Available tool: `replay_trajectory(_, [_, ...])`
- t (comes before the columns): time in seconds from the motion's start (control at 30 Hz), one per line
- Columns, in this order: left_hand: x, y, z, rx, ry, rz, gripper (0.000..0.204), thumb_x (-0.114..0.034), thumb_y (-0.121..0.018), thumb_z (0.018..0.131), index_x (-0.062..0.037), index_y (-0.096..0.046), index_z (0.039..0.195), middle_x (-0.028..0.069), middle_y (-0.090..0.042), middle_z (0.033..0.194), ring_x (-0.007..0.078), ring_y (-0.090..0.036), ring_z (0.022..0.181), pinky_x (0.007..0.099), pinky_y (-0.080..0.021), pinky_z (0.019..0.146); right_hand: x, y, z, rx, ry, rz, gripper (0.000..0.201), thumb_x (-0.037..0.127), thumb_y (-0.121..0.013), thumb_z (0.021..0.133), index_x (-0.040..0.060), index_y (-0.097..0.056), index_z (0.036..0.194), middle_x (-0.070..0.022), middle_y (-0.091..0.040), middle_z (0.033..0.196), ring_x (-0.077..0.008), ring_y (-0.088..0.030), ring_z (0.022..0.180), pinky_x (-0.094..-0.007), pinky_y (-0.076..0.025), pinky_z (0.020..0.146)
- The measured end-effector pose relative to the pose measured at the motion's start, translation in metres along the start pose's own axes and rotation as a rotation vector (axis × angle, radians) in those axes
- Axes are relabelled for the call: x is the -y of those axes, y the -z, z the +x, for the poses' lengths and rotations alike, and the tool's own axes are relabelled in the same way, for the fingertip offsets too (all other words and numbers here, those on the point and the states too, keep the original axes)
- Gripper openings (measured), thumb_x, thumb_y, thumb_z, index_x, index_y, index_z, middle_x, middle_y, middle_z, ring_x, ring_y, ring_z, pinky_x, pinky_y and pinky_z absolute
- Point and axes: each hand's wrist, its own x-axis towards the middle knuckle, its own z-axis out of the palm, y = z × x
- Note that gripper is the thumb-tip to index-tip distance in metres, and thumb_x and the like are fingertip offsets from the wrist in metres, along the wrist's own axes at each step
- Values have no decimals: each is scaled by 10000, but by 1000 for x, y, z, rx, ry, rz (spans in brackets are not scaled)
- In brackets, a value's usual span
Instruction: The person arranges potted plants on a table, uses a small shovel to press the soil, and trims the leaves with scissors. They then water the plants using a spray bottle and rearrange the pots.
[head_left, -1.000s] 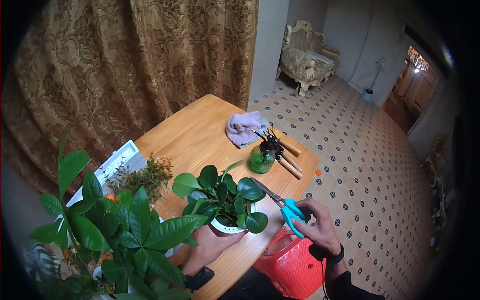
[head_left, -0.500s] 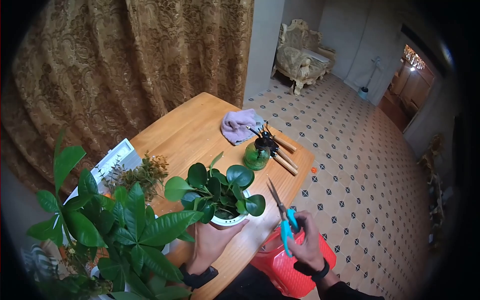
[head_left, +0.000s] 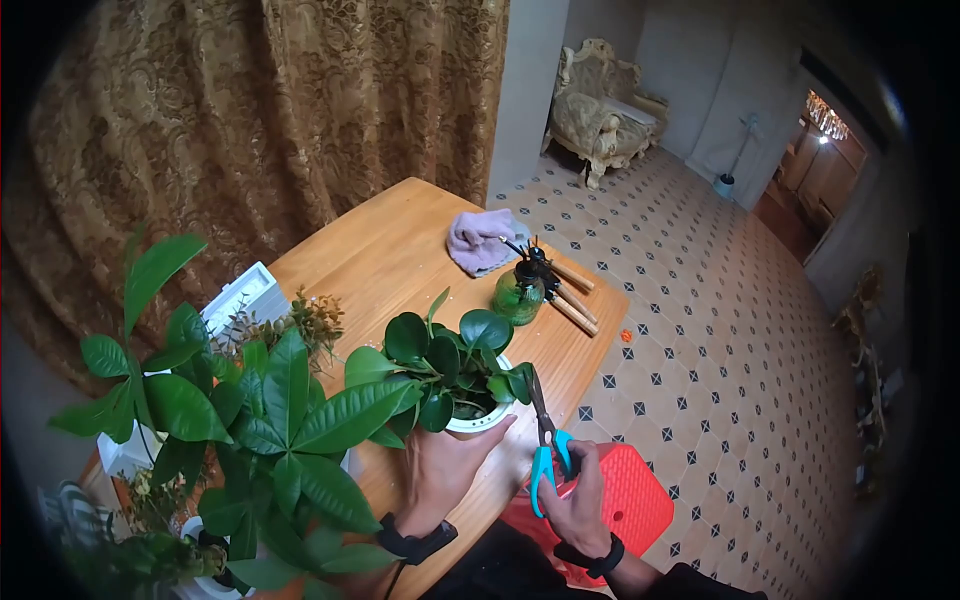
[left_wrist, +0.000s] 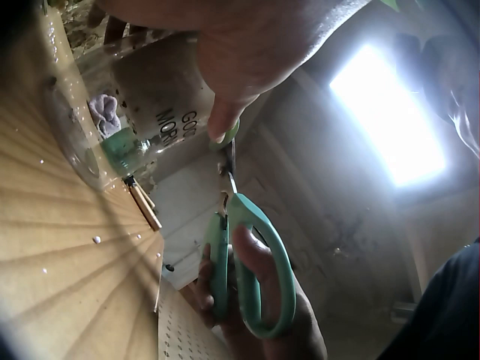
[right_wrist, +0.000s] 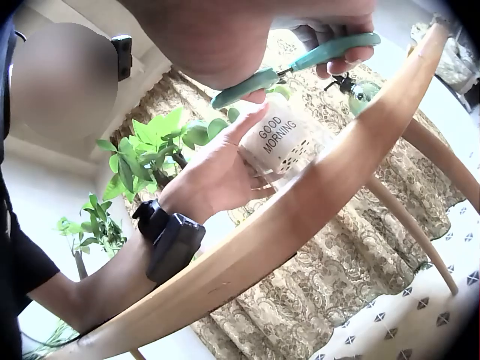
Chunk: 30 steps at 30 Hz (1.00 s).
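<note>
My left hand (head_left: pixel 440 470) grips a potted plant (head_left: pixel 485 330) with round glossy leaves near the table's front edge. Its pot (right_wrist: pixel 274 139), lettered GOOD MORNING, has a clear outer wall and a white rim (head_left: pixel 480 422). In the left wrist view, the thumb (left_wrist: pixel 225 124) lies along the pot's side. My right hand (head_left: pixel 580 505) holds scissors with turquoise handles (head_left: pixel 543 475), fingers through the loops. The dark blades (head_left: pixel 540 400) point up at the plant's right side, overlapping the edge of the rightmost leaf (head_left: pixel 519 383).
A larger leafy plant (head_left: pixel 285 395) crowds the left foreground, beside a small brownish plant (head_left: pixel 318 322) and a white tray (head_left: pixel 245 290). Farther back on the table are a green spray bottle (head_left: pixel 518 297), wooden-handled tools (head_left: pixel 577 316) and a purple cloth (head_left: pixel 480 240). A red stool (head_left: pixel 635 490) stands at right.
The scissors first swung away from the leaves with blades turned upward, then came left to the rightmost leaf. My left hand has kept its grip on the pot.
</note>
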Motion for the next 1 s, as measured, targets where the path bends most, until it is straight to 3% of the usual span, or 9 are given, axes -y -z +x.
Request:
replay_trajectory(0.27, [-4, 3, 1, 7, -19, -5, 354, -183, -874, 786, 14, -731, 1043, 135, -770, 986, 229, -750, 866, 360, -574, 755, -8, -11, -9, 34, -185, 194, 471, 111, -737, 872, -17, -465, 1235, -100, -559, 950, -178, -576, 840, -322, -490, 749])
replay_trajectory(0.5, [-2, 3, 2, 18, -4, -13, 360, -195, -875, 784, 5, -735, 1050, 133, -770, 990, 231, -750, 878, 368, -574, 765, -9, -13, -10, 1, -159, 221, 422, 94, -719, 891, -15, -485, 1225, -96, -590, 971, -170, -594, 846, -320, -498, 759])
replay_trajectory(0.63, [0, 3, 4, 28, -1, -56, 358, -186, -874, 780, 5, -735, 1049, 132, -769, 986, 227, -748, 875, 367, -573, 770, -8, -9, -10, -3, -176, 375, 344, 41, -679, 920, -15, -505, 1211, -96, -635, 1003, -166, -649, 900, -302, -511, 799])
replay_trajectory(0.83, [-10, 14, 8, 75, -99, -26, 386, -144, -868, 768, 6, -702, 1082, 118, -750, 1022, 226, -728, 909, 361, -566, 807, -19, 17, 10, -52, -172, 426, 315, 6, -649, 925, -2, -514, 1210, -81, -644, 1005, -162, -663, 938, -299, -519, 831])
replay_trajectory(0.93, [-6, 22, 8, 167, -42, -123, 507, -143, -876, 744, 15, -636, 1161, 123, -707, 1100, 230, -697, 993, 370, -551, 880, -29, 43, 41, -37, -166, 492, 296, 28, -633, 934, 8, -527, 1210, -68, -639, 991, -148, -649, 916, -294, -519, 816])
replay_trajectory(1.0, [15, 26, 9, 265, -71, -94, 666, -156, -911, 715, 11, -551, 1250, 113, -674, 1155, 218, -665, 1062, 363, -529, 946, -28, 66, 68, 95, -249, 558, 252, 131, -634, 961, 21, -559, 1174, -52, -635, 966, -120, -623, 849, -268, -507, 771])
